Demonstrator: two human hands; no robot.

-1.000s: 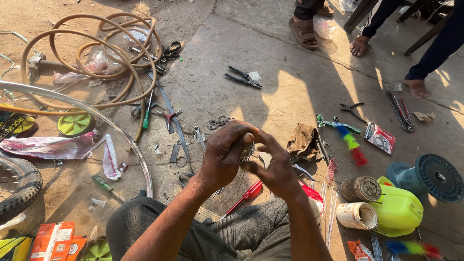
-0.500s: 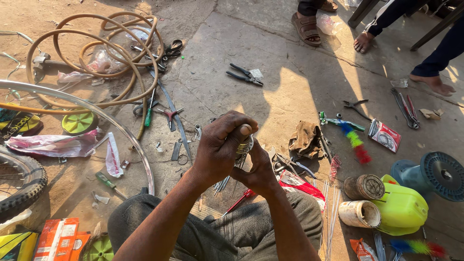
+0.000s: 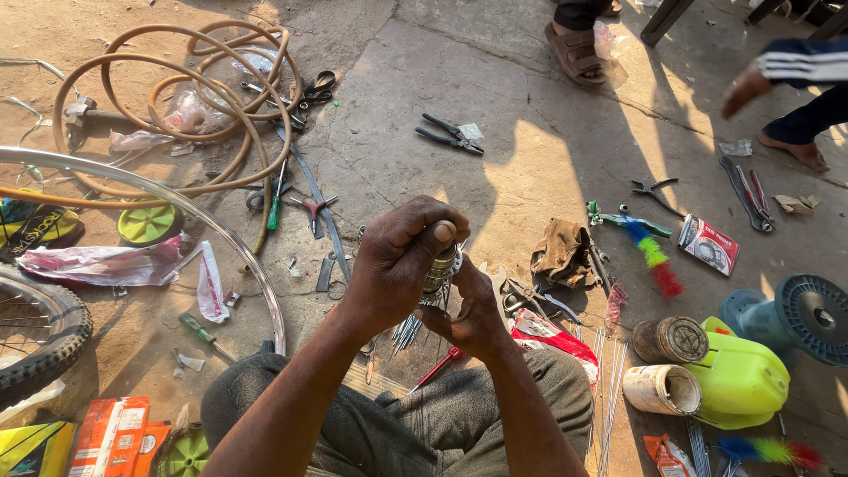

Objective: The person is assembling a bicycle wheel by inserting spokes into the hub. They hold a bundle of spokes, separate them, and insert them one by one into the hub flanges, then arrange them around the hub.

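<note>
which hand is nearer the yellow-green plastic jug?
Right. The right hand cups the metal hub from below, on the side facing the yellow-green plastic jug. The left hand grips the hub from above, farther from the jug.

A shiny silver and gold metal wheel hub sits between the hands. A tan rubber hose curls on the brown ground. A bright yellow-green plastic jug stands by a blue-green plastic spool. A fluffy brush has blue, green and red stripes. The grey trousers are plain.
</note>
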